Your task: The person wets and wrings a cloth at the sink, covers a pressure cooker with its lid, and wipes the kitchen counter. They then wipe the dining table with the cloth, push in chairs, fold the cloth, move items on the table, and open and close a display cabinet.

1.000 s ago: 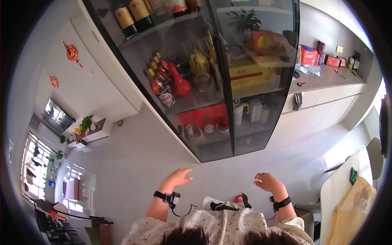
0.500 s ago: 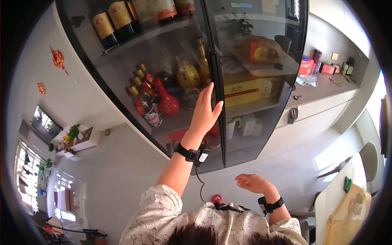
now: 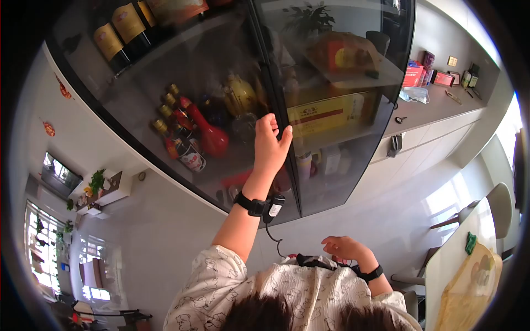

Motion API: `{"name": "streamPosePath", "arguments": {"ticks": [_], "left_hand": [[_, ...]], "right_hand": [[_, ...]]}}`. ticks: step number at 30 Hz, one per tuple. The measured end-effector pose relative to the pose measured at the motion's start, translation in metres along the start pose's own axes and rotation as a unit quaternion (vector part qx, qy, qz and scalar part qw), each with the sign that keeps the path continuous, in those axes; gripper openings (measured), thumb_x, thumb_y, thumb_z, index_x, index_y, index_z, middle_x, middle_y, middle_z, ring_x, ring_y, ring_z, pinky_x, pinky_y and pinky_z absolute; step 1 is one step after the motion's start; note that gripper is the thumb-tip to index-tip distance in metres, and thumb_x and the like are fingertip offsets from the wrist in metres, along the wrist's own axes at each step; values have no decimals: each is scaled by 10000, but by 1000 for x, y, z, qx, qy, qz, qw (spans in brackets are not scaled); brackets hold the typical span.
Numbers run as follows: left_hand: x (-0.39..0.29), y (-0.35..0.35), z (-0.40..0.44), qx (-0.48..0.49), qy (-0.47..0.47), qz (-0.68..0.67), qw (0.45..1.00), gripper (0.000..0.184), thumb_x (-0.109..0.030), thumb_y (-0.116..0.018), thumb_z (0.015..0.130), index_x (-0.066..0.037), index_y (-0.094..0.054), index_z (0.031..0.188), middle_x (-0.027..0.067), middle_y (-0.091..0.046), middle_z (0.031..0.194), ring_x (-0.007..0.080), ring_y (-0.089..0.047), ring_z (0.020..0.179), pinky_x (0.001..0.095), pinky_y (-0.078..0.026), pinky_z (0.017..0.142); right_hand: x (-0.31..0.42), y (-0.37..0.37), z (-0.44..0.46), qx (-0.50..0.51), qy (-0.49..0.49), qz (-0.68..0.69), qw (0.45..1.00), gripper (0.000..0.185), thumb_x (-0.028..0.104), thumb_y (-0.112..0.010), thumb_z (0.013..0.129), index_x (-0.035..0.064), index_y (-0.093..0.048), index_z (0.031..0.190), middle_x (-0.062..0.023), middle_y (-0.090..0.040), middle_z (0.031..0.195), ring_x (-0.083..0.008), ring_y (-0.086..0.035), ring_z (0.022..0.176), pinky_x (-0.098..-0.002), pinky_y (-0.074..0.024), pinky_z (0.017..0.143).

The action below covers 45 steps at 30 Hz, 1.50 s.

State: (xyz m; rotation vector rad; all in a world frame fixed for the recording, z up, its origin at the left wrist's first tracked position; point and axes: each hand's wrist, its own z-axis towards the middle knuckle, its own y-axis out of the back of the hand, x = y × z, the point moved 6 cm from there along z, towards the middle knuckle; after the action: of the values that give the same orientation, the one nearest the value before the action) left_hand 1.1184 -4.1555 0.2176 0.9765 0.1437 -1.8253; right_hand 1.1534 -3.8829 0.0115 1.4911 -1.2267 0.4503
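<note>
A tall cabinet with dark glass doors [image 3: 182, 60] stands in front of me. My left hand [image 3: 271, 142] is at the dark door handle [image 3: 270, 88] in the middle, fingers curled in and thumb on its right side; the exact contact is partly hidden. Behind the left glass are a red long-necked bottle [image 3: 212, 138], a yellow round bottle [image 3: 240, 96] and several gold-capped bottles [image 3: 182, 146]. A yellow box [image 3: 320, 115] shows behind the right glass. My right hand [image 3: 349, 248] hangs near my waist, holding nothing, fingers loosely bent and apart.
To the right runs a counter [image 3: 419, 113] with red boxes, a face mask [image 3: 414, 95] and small bottles. A dining table [image 3: 441, 265] and chairs [image 3: 498, 207] stand at the lower right. A television [image 3: 59, 175] and plants are far left.
My left hand's outstretched fingers have curled in at the handle. The cabinet has shifted left in view, and its left glass looks darker. My right hand has barely moved.
</note>
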Motion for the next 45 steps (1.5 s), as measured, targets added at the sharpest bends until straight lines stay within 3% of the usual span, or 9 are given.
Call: {"name": "streamPosePath", "arguments": {"ticks": [3, 7, 12, 18, 23, 26, 33, 39, 45], "left_hand": [[1, -3, 1, -11, 31, 41, 999, 457, -187, -647, 772, 41, -411, 1090, 167, -477, 996, 245, -531, 870, 326, -482, 751], [-7, -4, 4, -33, 51, 106, 992, 437, -218, -654, 768, 33, -412, 1031, 141, -469, 939, 219, -509, 775, 315, -471, 694], [-17, -2, -1, -42, 87, 173, 980, 378, -237, -652, 772, 13, -412, 925, 121, -456, 840, 210, -483, 710, 327, -443, 629], [-36, 13, -28, -60, 70, 152, 984, 331, -242, -652, 775, -22, -409, 818, 83, -440, 695, 216, -446, 559, 336, -414, 536], [-52, 29, -53, -58, 72, 172, 981, 330, -244, -650, 781, -29, -399, 792, 72, -415, 657, 198, -432, 544, 327, -392, 512], [-57, 38, -70, -30, 94, 171, 980, 276, -226, -643, 809, -16, -485, 891, 34, -515, 701, 98, -460, 574, 235, -402, 531], [-84, 66, -116, -57, 115, 94, 987, 286, -174, -643, 806, -14, -483, 979, 29, -541, 798, 89, -502, 682, 233, -440, 608], [-104, 101, -164, -129, 177, 122, 968, 455, -147, -684, 745, 4, -451, 1106, 50, -569, 863, 136, -562, 728, 278, -471, 679], [-113, 149, -199, -167, 208, 183, 946, 308, -136, -679, 740, -6, -521, 972, 53, -581, 795, 141, -559, 711, 280, -453, 657]], "right_hand": [[-3, 23, 8, 77, -39, -52, 995, 300, 277, -538, 862, 112, -542, 1112, -84, -639, 953, -235, -611, 833, -325, -483, 738], [-10, 59, 14, 48, 77, -71, 993, 330, 326, -540, 849, 81, -543, 1070, -122, -643, 918, -305, -613, 825, -376, -488, 730], [-21, 77, 13, 67, 70, -68, 993, 324, 320, -539, 850, 83, -547, 1072, -122, -643, 912, -283, -610, 842, -359, -481, 750], [11, 97, 28, -28, 192, 6, 981, 297, 193, -584, 818, 41, -545, 1070, -127, -633, 901, -276, -612, 829, -334, -482, 724], [51, 114, 40, -100, 223, -9, 970, 276, 144, -582, 818, 36, -549, 1070, -136, -611, 951, -244, -619, 853, -315, -506, 697], [67, 117, 53, -121, 253, -48, 959, 299, 129, -591, 805, 38, -539, 1085, -141, -591, 995, -246, -620, 845, -322, -506, 694], [123, 148, 99, -126, 367, -106, 915, 389, 147, -583, 796, 28, -486, 1153, -193, -540, 1068, -308, -552, 964, -381, -473, 735], [175, 182, 134, -259, 408, 47, 874, 427, 115, -573, 797, 20, -452, 1195, -184, -534, 1064, -306, -540, 984, -369, -449, 799], [186, 170, 162, -317, 362, 36, 876, 385, 148, -590, 782, 14, -462, 1119, -151, -540, 990, -278, -561, 895, -364, -458, 762]]}}
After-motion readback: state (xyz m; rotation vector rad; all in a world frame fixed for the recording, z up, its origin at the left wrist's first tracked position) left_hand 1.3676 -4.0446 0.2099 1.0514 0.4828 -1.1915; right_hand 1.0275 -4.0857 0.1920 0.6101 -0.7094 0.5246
